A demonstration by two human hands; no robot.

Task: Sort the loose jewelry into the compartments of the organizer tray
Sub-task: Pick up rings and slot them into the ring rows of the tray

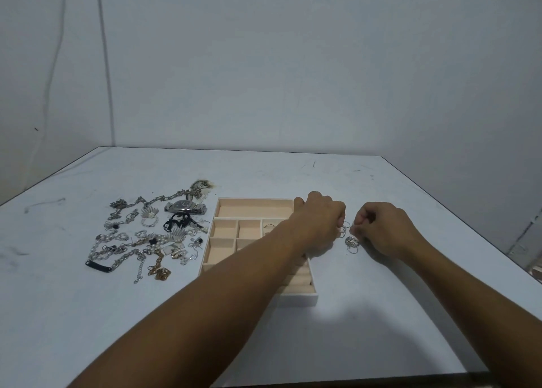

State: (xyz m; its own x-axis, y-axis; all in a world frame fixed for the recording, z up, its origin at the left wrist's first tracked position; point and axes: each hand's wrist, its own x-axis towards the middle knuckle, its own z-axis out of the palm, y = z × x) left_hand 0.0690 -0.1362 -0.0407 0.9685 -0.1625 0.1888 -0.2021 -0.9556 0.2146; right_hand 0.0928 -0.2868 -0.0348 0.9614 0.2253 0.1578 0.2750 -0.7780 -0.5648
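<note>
The white organizer tray (302, 298) with beige compartments lies in the middle of the table. One small compartment holds a ring (269, 227). My left forearm crosses over the tray's right half and hides it. My left hand (321, 216), fingers curled, pinches thin silver rings (343, 231) just right of the tray. My right hand (381, 229), also curled, pinches at the same small cluster of rings (352, 242) on the table. A big pile of loose chains, bracelets and earrings (137, 241) with a wristwatch (184, 206) lies left of the tray.
The white table (381, 314) ends at a dark edge on the right and near side. A plain wall stands behind it. A black bar bracelet (99, 266) lies at the front left of the pile.
</note>
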